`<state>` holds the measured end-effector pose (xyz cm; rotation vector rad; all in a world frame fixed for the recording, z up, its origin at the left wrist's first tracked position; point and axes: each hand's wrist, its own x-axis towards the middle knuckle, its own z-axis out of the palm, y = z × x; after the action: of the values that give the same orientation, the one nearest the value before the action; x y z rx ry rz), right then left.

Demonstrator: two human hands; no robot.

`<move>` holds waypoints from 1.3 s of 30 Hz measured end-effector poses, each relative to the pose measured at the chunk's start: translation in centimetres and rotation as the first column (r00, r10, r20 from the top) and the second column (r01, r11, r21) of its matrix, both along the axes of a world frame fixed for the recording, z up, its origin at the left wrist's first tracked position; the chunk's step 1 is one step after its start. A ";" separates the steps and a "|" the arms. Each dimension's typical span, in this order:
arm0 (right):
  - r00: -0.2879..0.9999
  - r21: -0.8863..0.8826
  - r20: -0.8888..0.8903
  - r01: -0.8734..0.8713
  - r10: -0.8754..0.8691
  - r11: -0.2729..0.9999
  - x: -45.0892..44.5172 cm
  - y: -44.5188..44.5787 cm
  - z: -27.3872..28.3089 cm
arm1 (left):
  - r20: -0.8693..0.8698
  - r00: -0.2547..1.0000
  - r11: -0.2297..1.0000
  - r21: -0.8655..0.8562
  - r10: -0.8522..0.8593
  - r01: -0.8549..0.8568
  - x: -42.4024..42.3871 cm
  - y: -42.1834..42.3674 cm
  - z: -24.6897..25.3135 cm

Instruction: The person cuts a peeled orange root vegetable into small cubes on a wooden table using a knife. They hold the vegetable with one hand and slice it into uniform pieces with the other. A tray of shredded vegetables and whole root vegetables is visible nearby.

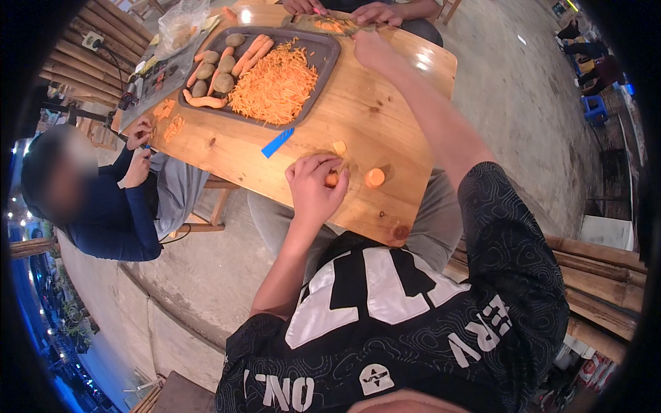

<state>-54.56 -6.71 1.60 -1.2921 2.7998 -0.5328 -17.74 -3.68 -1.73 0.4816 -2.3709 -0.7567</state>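
My left hand (316,181) is closed around a piece of carrot (331,179) low over the wooden table (382,98). Beside its fingertips lies a pale orange carrot piece (339,147), and to the right stands a thick carrot chunk (375,178). My right arm is stretched to the table's far edge; my right hand (373,49) is beside a co-worker's hand and a dark board (317,25) with carrot strips. What its fingers do is hidden. A dark tray (324,82) holds shredded carrot (276,85), whole carrots (253,54) and potatoes (223,82).
A blue plastic tool (278,143) lies near the tray's front edge. One co-worker sits at the left, hands beside cut carrot (174,128); another's hands (379,14) work across the table. A clear plastic bag (181,28) stands at the far left.
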 end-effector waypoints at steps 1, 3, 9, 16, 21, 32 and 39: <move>1.000 -0.011 0.002 0.001 -0.001 1.000 0.1 0.0 0.0 | 0.000 1.000 1.000 0.001 0.002 -0.002 0.0 0.0 0.0; 1.000 0.029 0.006 -0.011 0.010 1.000 -0.1 -0.2 -0.1 | -0.008 1.000 1.000 -0.002 0.001 -0.001 -0.1 -0.1 -0.2; 0.999 -0.070 -0.021 0.038 -0.040 0.997 -0.5 0.2 -1.0 | -0.042 0.999 1.000 -0.013 -0.001 0.000 -0.3 -0.2 -0.8; 0.999 -0.137 -0.019 0.040 -0.043 0.990 0.6 1.8 0.7 | -0.043 0.999 1.000 -0.014 0.009 -0.010 -0.2 -0.1 -0.5; 0.985 -0.372 0.171 0.094 -0.031 0.923 2.5 4.9 0.2 | -0.020 1.000 1.000 -0.019 0.001 -0.002 -0.1 0.0 -0.2; 0.352 -0.421 0.891 0.409 0.285 0.809 13.1 18.0 0.5 | -0.022 1.000 0.999 -0.035 -0.021 0.020 0.0 -0.1 -0.7; 0.460 -0.514 0.837 0.473 0.297 0.716 19.5 22.4 -3.7 | -0.020 0.995 0.993 -0.071 -0.098 0.097 0.5 0.3 -0.1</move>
<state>-35.06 15.65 -2.11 -0.4790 1.7097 -1.7964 -17.29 -3.42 -1.80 0.3280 -2.4047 -0.7159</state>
